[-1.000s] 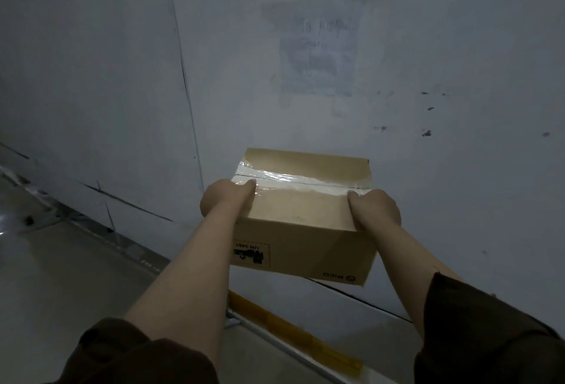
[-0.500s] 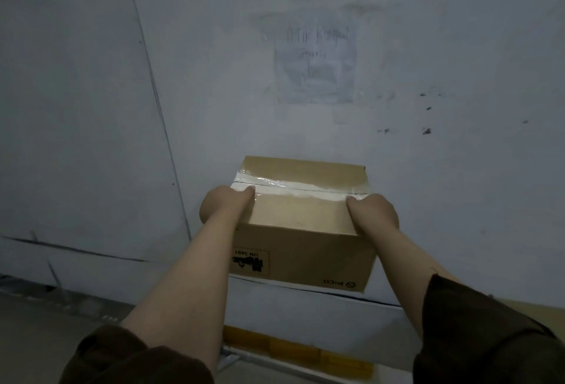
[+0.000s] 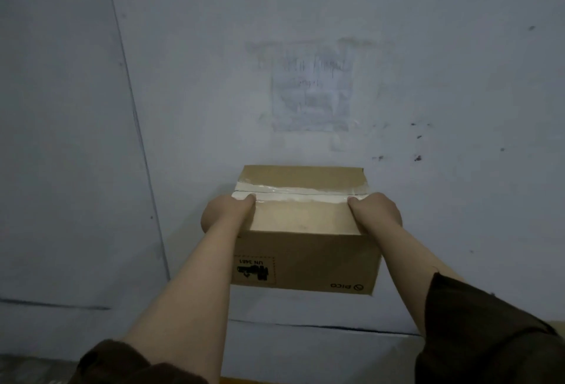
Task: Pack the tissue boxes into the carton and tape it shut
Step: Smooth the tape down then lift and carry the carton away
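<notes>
Aloft before a scuffed grey wall [image 3: 428,47], a sealed cardboard carton [image 3: 305,258] is held out at arm's length, resting on nothing. It is gripped at its two ends: the left hand [image 3: 226,212] is curled round the left end and the right hand [image 3: 377,212] round the right, thumbs laid on the lid at either end of the clear tape [image 3: 299,195] along the centre seam. No tissue boxes can be seen; they are presumably shut inside. With packing and taping apparently finished, the risk lies in the carry: the carton is supported by end pressure alone, and a slackened grip could let it be dropped.
</notes>
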Demonstrator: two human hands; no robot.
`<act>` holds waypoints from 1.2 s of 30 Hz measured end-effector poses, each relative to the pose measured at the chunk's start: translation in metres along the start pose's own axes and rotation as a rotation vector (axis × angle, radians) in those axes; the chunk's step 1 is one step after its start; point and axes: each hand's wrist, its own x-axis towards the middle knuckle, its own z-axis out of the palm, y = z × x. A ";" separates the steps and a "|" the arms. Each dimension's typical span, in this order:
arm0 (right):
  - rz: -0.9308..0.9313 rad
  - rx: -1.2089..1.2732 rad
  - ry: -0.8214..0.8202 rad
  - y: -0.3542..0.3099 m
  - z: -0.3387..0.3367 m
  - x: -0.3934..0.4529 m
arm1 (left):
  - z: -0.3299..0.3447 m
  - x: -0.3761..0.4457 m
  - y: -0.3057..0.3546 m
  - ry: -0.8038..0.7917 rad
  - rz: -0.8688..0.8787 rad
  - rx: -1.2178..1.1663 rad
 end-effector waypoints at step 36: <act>0.068 0.005 0.114 0.022 0.038 -0.025 | 0.027 0.032 -0.038 -0.104 0.107 -0.087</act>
